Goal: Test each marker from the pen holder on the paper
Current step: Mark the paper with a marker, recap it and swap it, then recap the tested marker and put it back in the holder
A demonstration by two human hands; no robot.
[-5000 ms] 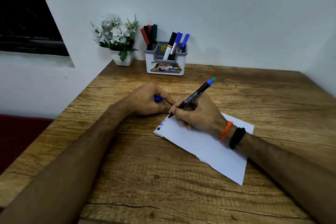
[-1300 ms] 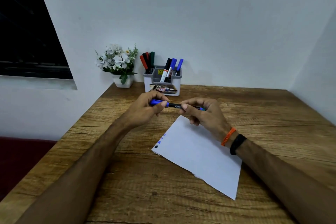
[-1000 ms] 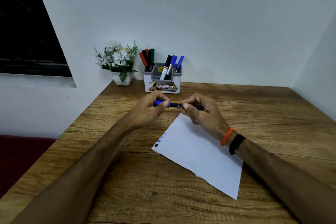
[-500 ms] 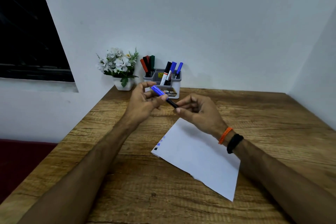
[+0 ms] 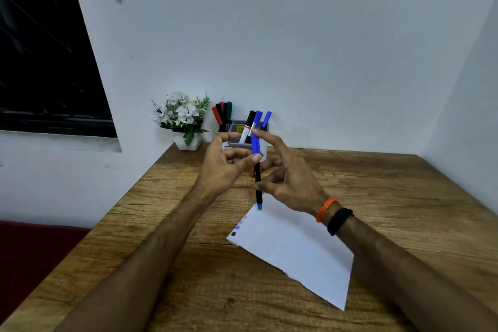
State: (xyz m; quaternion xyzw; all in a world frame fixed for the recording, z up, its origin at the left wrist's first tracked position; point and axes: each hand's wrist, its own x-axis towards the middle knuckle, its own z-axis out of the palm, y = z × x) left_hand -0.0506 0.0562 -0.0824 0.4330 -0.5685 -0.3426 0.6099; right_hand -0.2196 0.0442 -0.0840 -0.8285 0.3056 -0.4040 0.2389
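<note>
A black marker [image 5: 258, 183] with a blue cap stands upright in the air above the far corner of the white paper [image 5: 296, 248], cap up and teal end down. My left hand [image 5: 223, 167] pinches it at the cap between thumb and fingers. My right hand [image 5: 291, 180] pinches the lower barrel with the thumb, while its index finger reaches up to the cap's top. Behind the hands stands the grey pen holder [image 5: 237, 127] with red, black, green and blue markers [image 5: 222, 114]. Small blue and black test marks [image 5: 238, 226] sit at the paper's left corner.
A white pot of white flowers [image 5: 183, 121] stands left of the holder at the table's back corner. The wooden table [image 5: 390, 191] meets white walls behind and at the right. Its left edge [image 5: 116, 210] drops to a dark red surface.
The marker was uncapped and writing on the paper, then was capped by both hands. Since half a second ago it has swung from slanted to upright, cap on top, and the hands rose toward the holder.
</note>
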